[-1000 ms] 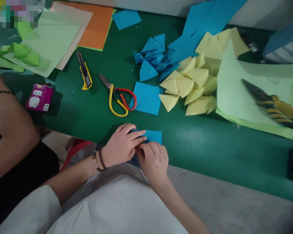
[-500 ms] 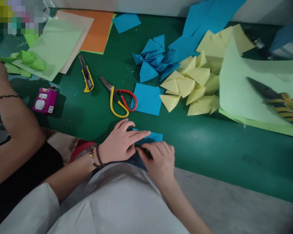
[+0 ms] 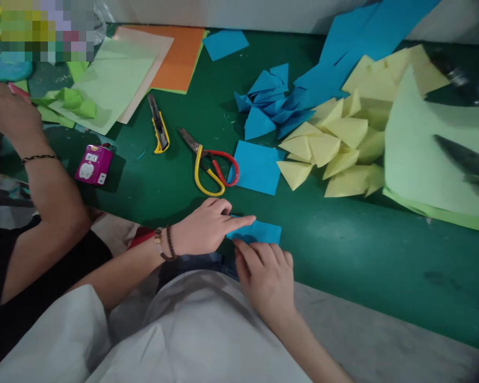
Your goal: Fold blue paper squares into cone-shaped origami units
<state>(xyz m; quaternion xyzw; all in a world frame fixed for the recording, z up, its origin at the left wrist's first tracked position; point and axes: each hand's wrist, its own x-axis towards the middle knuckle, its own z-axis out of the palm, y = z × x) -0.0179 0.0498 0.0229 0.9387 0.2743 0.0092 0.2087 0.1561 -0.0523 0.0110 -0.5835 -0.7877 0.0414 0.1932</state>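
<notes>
A piece of blue paper (image 3: 263, 232) lies at the table's near edge, folded as far as I can see. My left hand (image 3: 205, 226) holds its left side, with the index finger stretched along the top and the other fingers curled. At the paper's lower edge, my right hand (image 3: 266, 271) grips with fingers bent and pressed close together; the thumb is partly hidden. Just beyond lies a flat blue square (image 3: 259, 167), overlapped by the handles of the scissors (image 3: 211, 167). Folded blue pieces (image 3: 263, 101) and folded yellow pieces (image 3: 323, 138) are heaped behind it.
A yellow cutter knife (image 3: 158, 125) and a magenta box (image 3: 95, 164) lie to the left. Green sheets (image 3: 120, 74) and orange paper (image 3: 179, 58) are behind. Pliers (image 3: 467, 157) rest on light green paper (image 3: 419, 159) at right. Another person's arm (image 3: 51, 175) reaches in from the left.
The view has shifted, so everything sits further right and slightly lower. My right fingers have moved up onto the paper's lower edge, and my left index finger still lies on it.
</notes>
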